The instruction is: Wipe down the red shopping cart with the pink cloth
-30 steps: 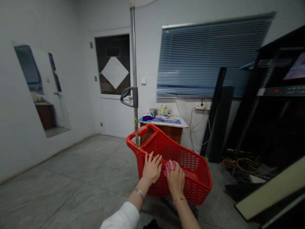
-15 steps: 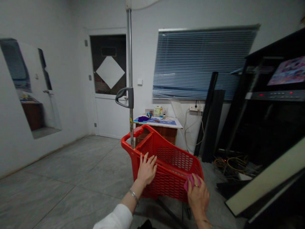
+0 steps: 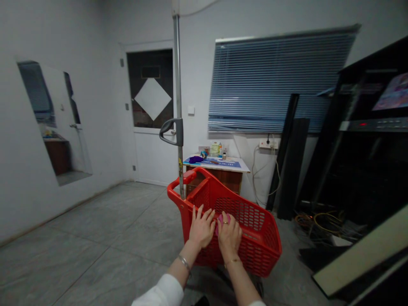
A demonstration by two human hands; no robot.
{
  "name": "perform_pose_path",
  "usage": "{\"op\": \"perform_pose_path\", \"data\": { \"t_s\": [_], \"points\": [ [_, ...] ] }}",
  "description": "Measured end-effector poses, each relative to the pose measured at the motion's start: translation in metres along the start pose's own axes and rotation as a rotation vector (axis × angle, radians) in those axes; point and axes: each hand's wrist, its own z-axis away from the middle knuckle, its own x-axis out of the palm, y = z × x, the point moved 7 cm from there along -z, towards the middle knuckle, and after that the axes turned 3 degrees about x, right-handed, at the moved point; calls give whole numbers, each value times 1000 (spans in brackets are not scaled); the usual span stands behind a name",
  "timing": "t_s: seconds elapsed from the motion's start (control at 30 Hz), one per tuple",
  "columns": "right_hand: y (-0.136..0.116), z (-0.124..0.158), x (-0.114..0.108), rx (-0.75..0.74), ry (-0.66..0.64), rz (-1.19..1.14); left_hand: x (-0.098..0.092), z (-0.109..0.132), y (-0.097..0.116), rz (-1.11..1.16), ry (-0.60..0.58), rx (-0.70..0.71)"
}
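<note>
A red plastic shopping cart [image 3: 261,250] with slotted sides stands in front of me. My left hand [image 3: 202,227] rests on the cart's near top rim, its fingers spread and nothing held. Close beside it, my right hand [image 3: 230,233] grips a pink cloth [image 3: 219,222] against the same rim. Most of the cloth is hidden under the fingers. A metal pole [image 3: 178,85] with a grey handle [image 3: 172,131] rises at the cart's handle end; how it is fixed there I cannot tell.
Behind the cart stands a small table [image 3: 242,165] with a purple cloth [image 3: 195,159] and bottles. A white door [image 3: 149,157] and a mirror [image 3: 63,127] are to the left. Dark panels [image 3: 291,165], cables [image 3: 328,221] and a pale board [image 3: 360,255] lie or lean on the right.
My right hand has slid the pink cloth leftward along the rim, from the cart's far right end to beside my left hand. The left hand stays on the rim. The view has shifted slightly.
</note>
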Motion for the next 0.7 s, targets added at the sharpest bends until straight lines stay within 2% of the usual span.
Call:
{"op": "perform_pose_path", "data": {
  "t_s": [0.1,0.17,0.3,0.4,0.47,0.57,0.7],
  "points": [
    [4,2,-2,-41,-17,22,1,0,-1,-26,3,12],
    [18,9,-7,-65,-16,55,0,1,-1,-40,7,14],
    [71,27,-24,-63,32,132,-1,2,0,-56,15,21],
    [117,40,-39,0,86,168,-1,1,1,-47,25,12],
    [139,45,-48,39,114,171,-2,1,2,-36,34,-4],
    [150,48,-56,73,135,159,-3,1,4,-12,35,-21],
    [146,47,-57,208,191,190,-4,2,7,20,31,-24]
  ]
}}
